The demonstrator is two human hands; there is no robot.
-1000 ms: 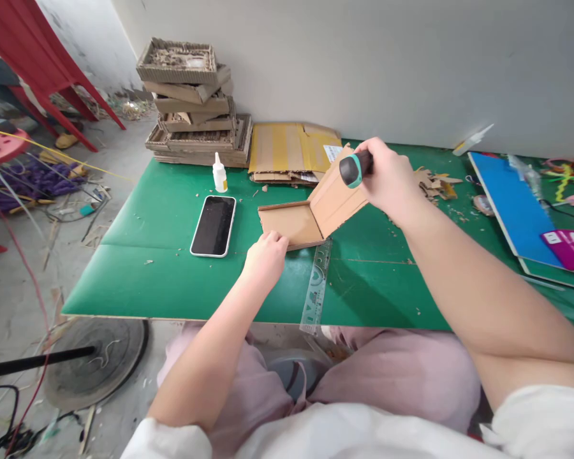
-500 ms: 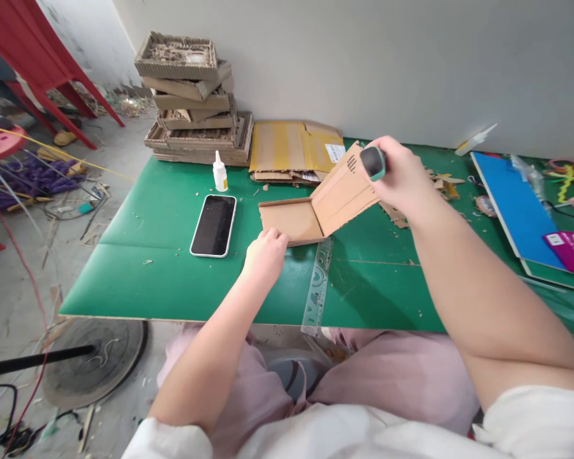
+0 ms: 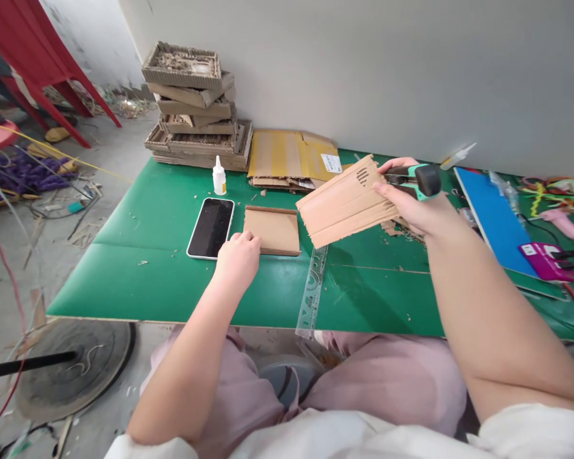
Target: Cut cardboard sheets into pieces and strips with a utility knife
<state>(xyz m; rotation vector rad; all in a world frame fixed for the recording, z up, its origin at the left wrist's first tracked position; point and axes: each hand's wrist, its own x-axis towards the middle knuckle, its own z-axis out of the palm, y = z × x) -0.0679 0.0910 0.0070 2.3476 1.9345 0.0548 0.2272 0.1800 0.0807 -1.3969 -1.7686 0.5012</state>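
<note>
My right hand (image 3: pixel 408 201) holds a loose piece of corrugated cardboard (image 3: pixel 344 203) up over the green mat (image 3: pixel 172 280), together with a black and teal cutter (image 3: pixel 423 179). The fingers pinch the cardboard's right edge. My left hand (image 3: pixel 238 257) rests with fingers curled on the near left corner of a smaller flat cardboard piece (image 3: pixel 272 229) lying on the mat. The two cardboard pieces are apart.
A phone (image 3: pixel 211 227) lies face up left of the flat piece, a small glue bottle (image 3: pixel 219 176) behind it. A clear ruler (image 3: pixel 310 293) lies toward the mat's front edge. Stacked cardboard trays (image 3: pixel 196 105) and flattened boxes (image 3: pixel 291 156) stand at the back. A blue board (image 3: pixel 492 217) lies right.
The cardboard was one folded piece; now the right part is separated and lifted to the right in my right hand. The left part lies flat, shifted left under my left hand.
</note>
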